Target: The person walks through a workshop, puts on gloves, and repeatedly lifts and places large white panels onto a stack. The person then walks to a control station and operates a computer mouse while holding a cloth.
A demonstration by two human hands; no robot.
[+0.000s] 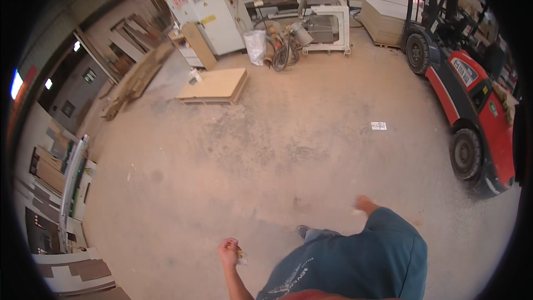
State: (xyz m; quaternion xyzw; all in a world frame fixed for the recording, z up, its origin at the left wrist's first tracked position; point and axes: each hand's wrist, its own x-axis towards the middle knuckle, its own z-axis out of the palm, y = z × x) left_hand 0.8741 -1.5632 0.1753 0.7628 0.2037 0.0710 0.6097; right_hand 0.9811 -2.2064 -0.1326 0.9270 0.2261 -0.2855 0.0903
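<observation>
My left hand (227, 252) hangs low beside my body, its fingers closed on a small yellow and whitish object (241, 256). What kind of object that is, I cannot make out. On the other side, my right hand (366, 205) extends from a dark teal sleeve (395, 234) and is smeared by motion. Nothing shows plainly in it, and its fingers cannot be told apart. Below both hands lies the dusty concrete floor (266, 189), and one dark shoe (302, 231) of mine shows between them.
A red forklift (472, 94) stands at the right. Ahead lies a low stack of boards (216, 84) on a pallet, with a white electrical cabinet (208, 14) and a machine (325, 22) behind it. Long timber (133, 80) and leaning panels (50, 169) line the left. A paper sheet (378, 125) lies on the floor.
</observation>
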